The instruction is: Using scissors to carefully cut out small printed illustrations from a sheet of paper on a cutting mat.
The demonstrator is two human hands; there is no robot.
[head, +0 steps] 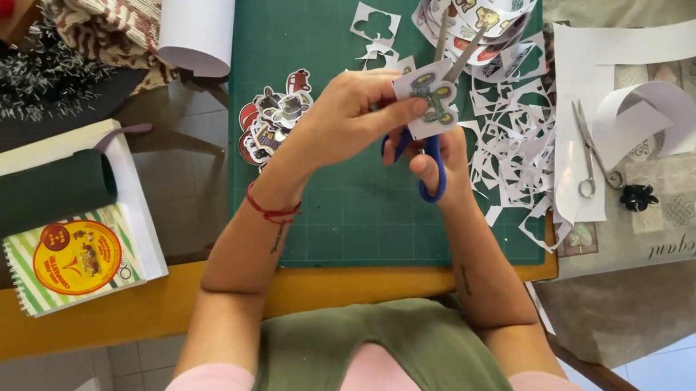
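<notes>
- The left hand [342, 114] is pinching a small paper cutout [429, 99] between thumb and fingertips, above the green cutting mat [316, 30].
- The right hand [442, 159] is closing around the blue handles of the scissors [432, 157], blades passing up behind the paper.
- The cutout is looking light, floppy and easy to tear; holding near the cut line probably suits it.
- Finished stickers [271, 116] are piling near the mat's left edge; white scraps [512, 141] are crowding its right edge, beside metal scissors [591, 156].

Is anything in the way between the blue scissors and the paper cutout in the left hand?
Nothing visible. The left hand holds the cutout above the green mat; the scissors in the right hand already meet it.
</notes>
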